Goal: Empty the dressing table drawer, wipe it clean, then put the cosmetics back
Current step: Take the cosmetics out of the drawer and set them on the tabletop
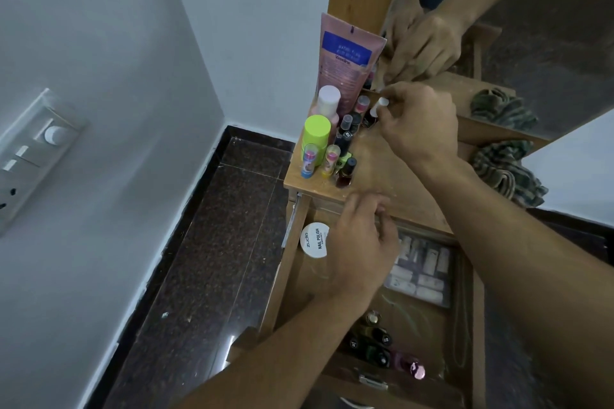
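The wooden drawer stands pulled open below the dressing table top. In it lie several nail polish bottles, a pink-capped bottle, a clear box of press-on nails and a white round nail polish remover tub. My right hand pinches a white-capped small bottle at the back of the table top. My left hand hovers over the drawer's far end, fingers loosely curled; whether it holds anything is hidden.
On the table top's left stand a pink Vaseline tube, a pink-white bottle, a lime-capped bottle, two lip balm sticks and several nail polishes. A crumpled green cloth lies at the right by the mirror. Wall switches at left.
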### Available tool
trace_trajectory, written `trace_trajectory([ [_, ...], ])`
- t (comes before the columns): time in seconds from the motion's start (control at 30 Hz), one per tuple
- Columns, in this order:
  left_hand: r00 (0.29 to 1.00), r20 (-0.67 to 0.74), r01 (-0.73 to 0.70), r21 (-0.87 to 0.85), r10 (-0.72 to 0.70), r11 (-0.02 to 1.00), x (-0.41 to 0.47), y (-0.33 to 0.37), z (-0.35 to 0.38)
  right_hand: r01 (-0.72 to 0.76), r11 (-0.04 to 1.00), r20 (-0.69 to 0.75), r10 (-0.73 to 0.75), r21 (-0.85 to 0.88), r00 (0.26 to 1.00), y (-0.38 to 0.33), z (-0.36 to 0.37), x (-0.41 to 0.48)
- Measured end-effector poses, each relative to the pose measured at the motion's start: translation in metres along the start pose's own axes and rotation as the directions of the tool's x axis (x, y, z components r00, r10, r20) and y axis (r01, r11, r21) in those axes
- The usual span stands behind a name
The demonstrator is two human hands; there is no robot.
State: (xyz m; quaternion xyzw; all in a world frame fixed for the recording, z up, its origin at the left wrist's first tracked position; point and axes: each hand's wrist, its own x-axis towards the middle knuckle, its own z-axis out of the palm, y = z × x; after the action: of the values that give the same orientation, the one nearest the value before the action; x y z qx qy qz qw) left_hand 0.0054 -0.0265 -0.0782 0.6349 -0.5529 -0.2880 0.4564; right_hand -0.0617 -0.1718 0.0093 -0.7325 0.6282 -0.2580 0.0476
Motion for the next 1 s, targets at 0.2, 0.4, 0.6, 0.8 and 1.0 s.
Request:
trace_trajectory([
  [0.2, 1.0, 0.011, 0.001, 0.028, -0.001, 1.0, 0.003, -0.003, 0.001, 0.03, 1.0, -0.016, -0.03, -0.009, 0.999, -0.003, 0.006, 0.004],
  [0.4, 1.0, 0.008, 0.0, 0.019, 0.0, 1.0, 0.003, -0.002, 0.001, 0.033, 0.999, -0.034, -0.033, 0.008, 0.999, 0.001, 0.012, 0.007],
  [0.6, 1.0, 0.019, -0.024, -0.006, 0.024, 1.0, 0.003, -0.002, -0.002, 0.084, 0.996, -0.048, -0.083, 0.032, 0.995, 0.007, 0.011, 0.0],
  [0.8, 0.996, 0.073, -0.054, -0.064, 0.059, 0.996, 0.008, -0.01, -0.008, 0.039, 0.999, -0.11, -0.036, 0.03, 0.993, 0.019, -0.001, -0.013],
  [1.0, 0.993, 0.101, -0.061, -0.048, 0.065, 0.997, -0.001, -0.016, -0.017, 0.072, 0.992, -0.093, -0.062, 0.101, 0.994, 0.027, -0.008, -0.077],
])
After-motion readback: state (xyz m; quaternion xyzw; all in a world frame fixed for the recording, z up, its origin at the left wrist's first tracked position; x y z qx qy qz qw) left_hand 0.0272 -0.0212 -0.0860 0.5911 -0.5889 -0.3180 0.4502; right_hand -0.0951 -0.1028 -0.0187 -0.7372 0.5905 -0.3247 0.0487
